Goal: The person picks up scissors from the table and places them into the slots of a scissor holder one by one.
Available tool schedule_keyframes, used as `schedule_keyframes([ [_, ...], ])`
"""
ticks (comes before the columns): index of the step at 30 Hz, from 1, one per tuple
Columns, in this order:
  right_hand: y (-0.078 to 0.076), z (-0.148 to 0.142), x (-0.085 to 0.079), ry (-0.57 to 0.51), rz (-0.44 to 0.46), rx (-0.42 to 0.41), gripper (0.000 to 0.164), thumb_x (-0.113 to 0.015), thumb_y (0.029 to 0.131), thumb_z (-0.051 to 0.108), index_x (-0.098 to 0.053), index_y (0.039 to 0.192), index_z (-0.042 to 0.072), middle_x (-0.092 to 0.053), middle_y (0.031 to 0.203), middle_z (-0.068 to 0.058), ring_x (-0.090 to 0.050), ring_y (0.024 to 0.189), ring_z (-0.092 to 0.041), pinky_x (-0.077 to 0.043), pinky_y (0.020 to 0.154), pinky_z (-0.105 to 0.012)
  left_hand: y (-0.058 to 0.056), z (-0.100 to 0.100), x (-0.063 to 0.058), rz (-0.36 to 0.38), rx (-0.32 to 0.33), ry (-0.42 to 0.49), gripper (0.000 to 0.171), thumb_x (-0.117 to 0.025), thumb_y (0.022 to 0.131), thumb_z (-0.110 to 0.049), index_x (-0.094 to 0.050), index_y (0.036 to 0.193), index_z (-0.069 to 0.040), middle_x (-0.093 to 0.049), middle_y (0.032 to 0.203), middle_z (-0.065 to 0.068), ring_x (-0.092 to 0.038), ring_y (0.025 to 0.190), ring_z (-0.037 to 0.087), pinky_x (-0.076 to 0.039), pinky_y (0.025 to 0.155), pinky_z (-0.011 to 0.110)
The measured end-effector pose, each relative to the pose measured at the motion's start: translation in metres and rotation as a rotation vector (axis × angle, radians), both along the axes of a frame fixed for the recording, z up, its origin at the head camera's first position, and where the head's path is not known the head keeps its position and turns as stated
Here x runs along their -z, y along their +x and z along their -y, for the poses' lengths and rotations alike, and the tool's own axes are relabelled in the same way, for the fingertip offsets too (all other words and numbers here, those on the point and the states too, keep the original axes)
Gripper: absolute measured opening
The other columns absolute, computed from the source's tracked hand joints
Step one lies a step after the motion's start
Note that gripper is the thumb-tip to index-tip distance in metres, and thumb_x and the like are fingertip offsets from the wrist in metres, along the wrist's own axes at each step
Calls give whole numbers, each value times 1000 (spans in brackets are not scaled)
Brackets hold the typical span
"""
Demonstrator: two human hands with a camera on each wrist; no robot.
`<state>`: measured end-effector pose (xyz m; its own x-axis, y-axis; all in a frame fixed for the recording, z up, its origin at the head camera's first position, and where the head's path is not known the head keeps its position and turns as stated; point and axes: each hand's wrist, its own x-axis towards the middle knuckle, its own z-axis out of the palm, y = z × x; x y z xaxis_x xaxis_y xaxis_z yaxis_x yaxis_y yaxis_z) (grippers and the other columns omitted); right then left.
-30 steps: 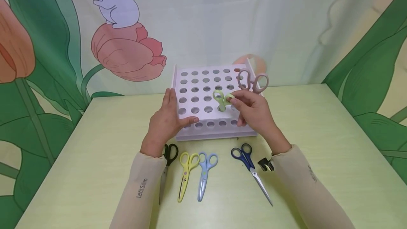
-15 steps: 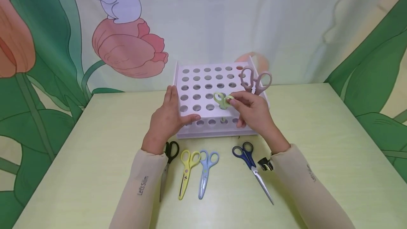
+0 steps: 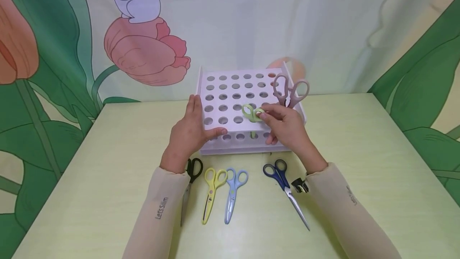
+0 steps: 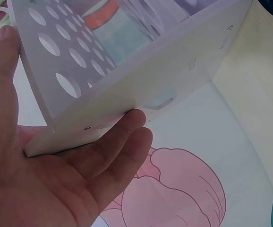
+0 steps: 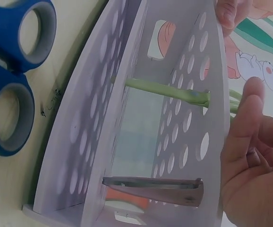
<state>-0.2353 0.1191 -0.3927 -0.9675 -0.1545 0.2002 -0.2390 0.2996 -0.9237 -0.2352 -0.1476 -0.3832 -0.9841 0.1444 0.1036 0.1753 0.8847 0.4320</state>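
Observation:
My right hand point(image 3: 287, 121) pinches one handle loop of light green scissors point(image 3: 253, 116) between thumb and fingers. In the right wrist view the green blades point(image 5: 167, 91) pass down through a hole in the top panel, and their tip enters the lower panel. My left hand point(image 3: 185, 135) lies against the left side of the white rack point(image 3: 230, 126), fingers straight along its outer wall, thumb on the front edge of the top panel. Mauve-handled scissors point(image 3: 295, 99) stand upright in the rack near the right hand; their metal blades point(image 5: 157, 189) show between the panels.
In front of the rack lie black scissors point(image 3: 192, 178), yellow scissors point(image 3: 210, 197), light blue scissors point(image 3: 231, 200) and dark blue scissors point(image 3: 282, 178). A small black object point(image 3: 297, 186) sits by the right sleeve. A printed curtain point(image 3: 244, 31) hangs behind the table point(image 3: 359, 151).
The green scissors have sunk lower through their hole, with the tip now showing at the lower panel. My right hand still pinches them; the left hand stays at the rack.

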Motion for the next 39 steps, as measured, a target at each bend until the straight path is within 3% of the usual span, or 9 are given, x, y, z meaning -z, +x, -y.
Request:
schedule_keyframes([
  [8, 7, -5, -7, 70, -8, 6, 32, -67, 99, 12, -67, 130, 1, -70, 118, -16, -67, 54, -22, -56, 54, -32, 1, 1, 1, -8, -3, 2, 125, -78, 80, -61, -7, 160, 3, -7, 167, 21, -61, 95, 34, -52, 68, 44],
  [16, 20, -20, -14, 64, -26, 49, 29, -66, 99, 9, -67, 126, -3, -70, 115, -19, -69, 62, -19, -58, 62, -30, -1, 0, 3, -3, -5, 15, 124, -77, 80, -62, -8, 160, 2, -6, 167, 21, -62, 97, 34, -51, 68, 43],
  [21, 27, -27, -16, 67, -82, 58, 25, -67, 99, 13, -69, 119, -2, -71, 106, -18, -69, 63, -20, -57, 63, -28, -2, -2, 4, 0, 3, 18, 124, -76, 80, -62, -8, 160, 2, -6, 167, 21, -62, 94, 34, -52, 69, 43],
  [25, 34, -37, -8, 88, -78, -2, 21, -68, 98, 12, -70, 112, -3, -71, 94, -18, -68, 65, -22, -57, 64, -29, -3, -3, 1, 3, 7, 10, 124, -76, 80, -63, -7, 160, 2, -6, 167, 21, -63, 90, 33, -52, 68, 44],
  [30, 41, -58, 11, 140, 16, -123, 19, -67, 98, 9, -70, 110, -7, -69, 87, -15, -68, 68, -24, -58, 65, -32, -3, -1, -3, 14, 18, 16, 127, -81, 79, -57, -4, 160, 2, -4, 167, 20, -63, 90, 35, -53, 72, 46],
  [39, 37, -83, 45, 259, 199, -271, 24, -62, 99, 5, -66, 118, -10, -69, 91, -17, -66, 73, -25, -57, 65, -34, 2, 7, -1, 55, 40, 49, 131, -85, 78, -52, 2, 160, 3, 2, 167, 20, -57, 115, 38, -50, 90, 49],
])
